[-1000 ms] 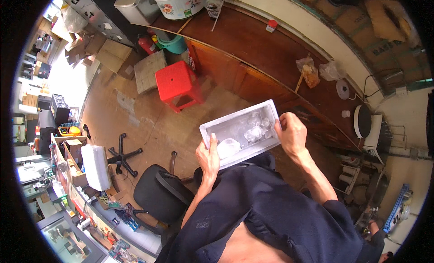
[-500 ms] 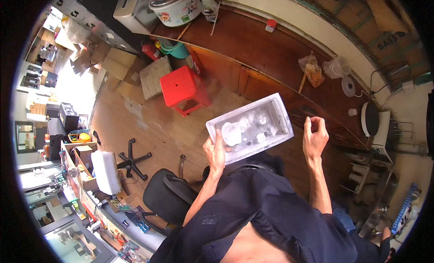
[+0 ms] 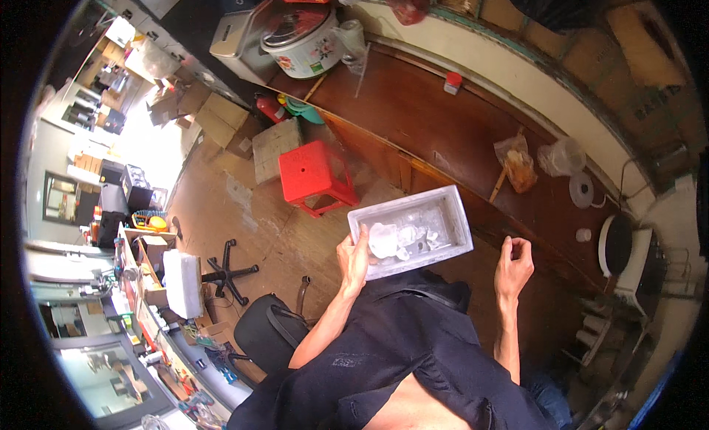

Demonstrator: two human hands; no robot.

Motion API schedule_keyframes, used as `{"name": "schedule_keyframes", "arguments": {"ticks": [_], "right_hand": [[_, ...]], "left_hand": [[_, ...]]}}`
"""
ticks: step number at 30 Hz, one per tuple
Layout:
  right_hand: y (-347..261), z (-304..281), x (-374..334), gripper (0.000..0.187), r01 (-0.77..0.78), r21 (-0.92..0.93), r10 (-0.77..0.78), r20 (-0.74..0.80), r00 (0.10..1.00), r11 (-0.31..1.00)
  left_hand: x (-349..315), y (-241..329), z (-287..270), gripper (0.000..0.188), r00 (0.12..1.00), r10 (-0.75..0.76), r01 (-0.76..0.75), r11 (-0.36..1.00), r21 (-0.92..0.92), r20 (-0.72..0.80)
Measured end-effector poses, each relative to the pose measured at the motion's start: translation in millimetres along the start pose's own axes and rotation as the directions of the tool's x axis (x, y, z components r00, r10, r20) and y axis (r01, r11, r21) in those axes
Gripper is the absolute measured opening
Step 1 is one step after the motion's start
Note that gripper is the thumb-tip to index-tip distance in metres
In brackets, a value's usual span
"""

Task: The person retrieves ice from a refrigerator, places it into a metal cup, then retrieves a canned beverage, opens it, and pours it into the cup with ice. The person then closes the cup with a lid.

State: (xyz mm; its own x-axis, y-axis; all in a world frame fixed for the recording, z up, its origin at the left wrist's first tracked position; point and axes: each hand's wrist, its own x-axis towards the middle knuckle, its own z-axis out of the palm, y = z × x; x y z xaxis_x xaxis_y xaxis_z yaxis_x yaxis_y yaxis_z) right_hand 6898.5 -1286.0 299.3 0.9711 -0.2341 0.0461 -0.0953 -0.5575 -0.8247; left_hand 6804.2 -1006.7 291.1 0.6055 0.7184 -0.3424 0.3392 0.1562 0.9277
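My left hand (image 3: 353,263) grips the left end of a white foam-like box (image 3: 464,247), its thumb over the rim and the other fingers mostly hidden. The open-topped box is tilted, so its inside shows. Several irregular white pieces (image 3: 384,240) lie inside toward the left, beside a few small dark spots. To the right of the box, apart from it, my right hand (image 3: 515,267) is raised with its fingers curled and pinched together. Whether anything small sits between those fingertips is hidden.
A red plastic stool (image 3: 314,175) stands ahead on the floor. Beyond runs a brown wooden counter (image 3: 421,97) bearing a flowered cooker (image 3: 304,57), a red-lidded jar (image 3: 453,83) and a bagged item (image 3: 519,168). A black chair (image 3: 269,326) is at my left, beside a cluttered workbench.
The box and my left hand sit lower in the view, and the surroundings have shifted down as the view turned. My right hand is lower too. Another person's hand at lower right is gone from view.
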Motion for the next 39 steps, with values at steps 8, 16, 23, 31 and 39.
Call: {"name": "schedule_keyframes", "arguments": {"ticks": [8,16,23,31,39], "right_hand": [[14.2,42.7,53.8,0.057,-0.119,0.075,0.058,0.552,0.832,0.990],[40.4,101.4,96.7,0.036,-0.211,0.182,0.067,0.584,0.809,0.960],[33.8,153.6,114.7,0.034,-0.331,0.174,0.248,0.375,0.893,0.928],[39.0,226.2,133.8,0.034,-0.451,0.228,0.414,0.193,0.890,0.863],[95.2,264.8,150.0,0.027,-0.466,0.239,0.434,0.177,0.883,0.852]], "left_hand": [[51.9,-3.3,27.1,0.053,0.988,-0.111,0.100,0.989,0.106,0.103],[166.8,48.1,87.0,0.053,0.871,-0.146,-0.043,0.928,0.369,0.470],[310.4,123.5,123.5,0.049,0.823,0.265,-0.542,0.632,0.554,0.503],[498.6,204.1,134.5,0.042,0.571,0.692,-0.774,0.276,0.570,0.441],[585.0,233.9,167.8,0.053,0.707,0.517,-0.601,0.081,0.795,0.482]]}}
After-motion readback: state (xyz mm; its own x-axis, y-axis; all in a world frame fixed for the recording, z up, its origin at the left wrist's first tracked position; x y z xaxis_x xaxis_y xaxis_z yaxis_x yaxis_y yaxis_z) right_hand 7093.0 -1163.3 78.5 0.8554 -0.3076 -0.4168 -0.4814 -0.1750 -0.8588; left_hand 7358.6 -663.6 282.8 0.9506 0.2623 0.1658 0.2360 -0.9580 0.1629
